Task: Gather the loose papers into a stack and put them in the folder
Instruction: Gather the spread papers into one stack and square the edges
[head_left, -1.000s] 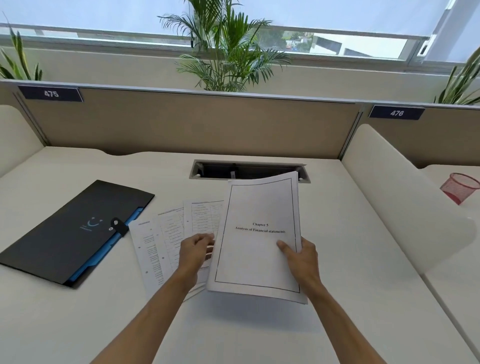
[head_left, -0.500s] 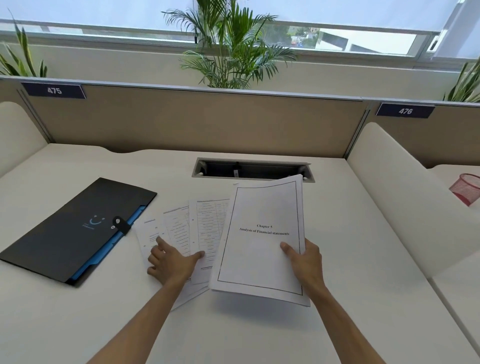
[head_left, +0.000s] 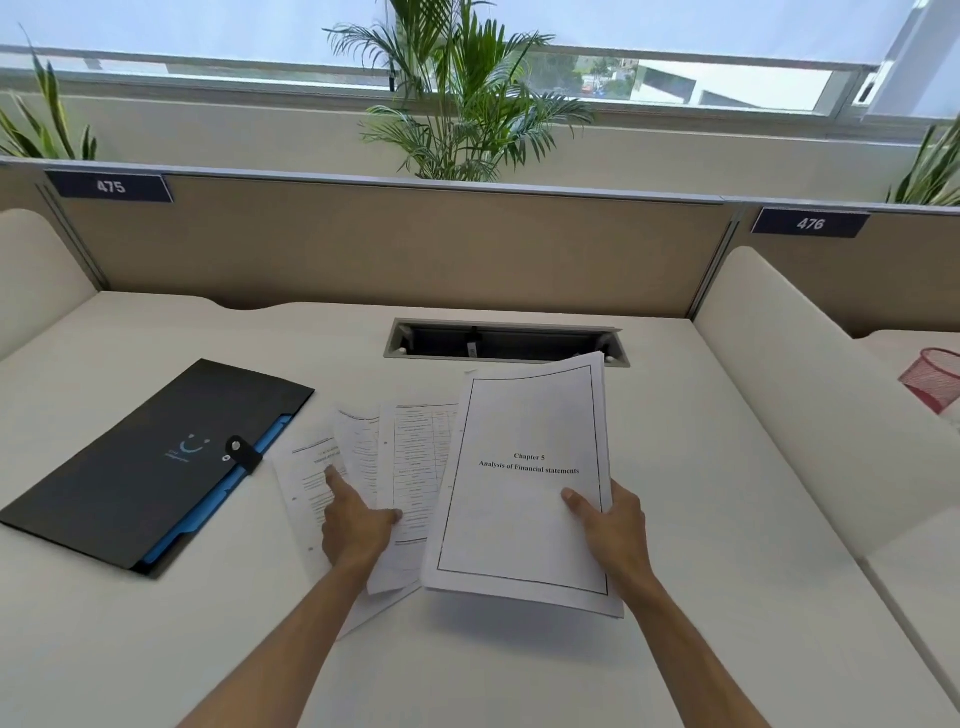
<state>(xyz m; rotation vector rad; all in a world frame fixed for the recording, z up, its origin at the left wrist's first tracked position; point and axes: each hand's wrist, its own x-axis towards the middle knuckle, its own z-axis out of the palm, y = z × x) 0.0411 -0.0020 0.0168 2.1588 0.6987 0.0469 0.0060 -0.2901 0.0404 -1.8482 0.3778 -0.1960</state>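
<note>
1. Because the right hand (head_left: 613, 525) pinches the title-page sheaf (head_left: 524, 483) at one lower edge only, thumb on top, its raised far end could sag and the leaves fan apart.
2. The left hand (head_left: 356, 522) presses flat, fingers spread, on the loose sheets (head_left: 410, 457) splayed mid-desk; a hasty drag could crease them or leave the lowest one behind.
3. Both forearms reach in from the near edge of the desk (head_left: 727, 467), the right wrist raised, the left low.
4. The folder (head_left: 130, 478) lies shut towards the left edge, strap fastened; neither hand is free to open it.
</note>
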